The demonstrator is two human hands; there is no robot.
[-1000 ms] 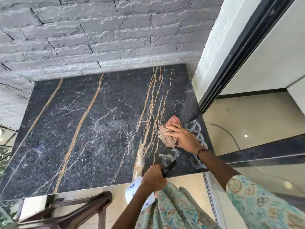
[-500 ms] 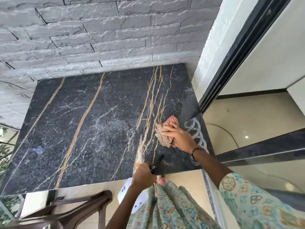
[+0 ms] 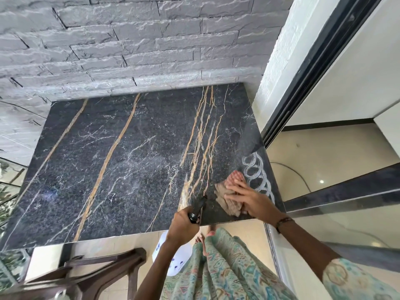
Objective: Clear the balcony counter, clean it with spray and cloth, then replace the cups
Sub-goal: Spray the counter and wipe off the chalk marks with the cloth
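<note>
On the head view, the dark marble worktop (image 3: 134, 161) runs up to a grey stone wall (image 3: 129, 46). At the worktop's near right corner, the right hand (image 3: 249, 199) presses flat, fingers straight, on a crumpled cloth (image 3: 227, 202), beside pale wipe swirls (image 3: 257, 172). At the worktop's front edge the left hand (image 3: 184, 224) grips a spray bottle (image 3: 173, 258), its body hanging below the edge.
</note>
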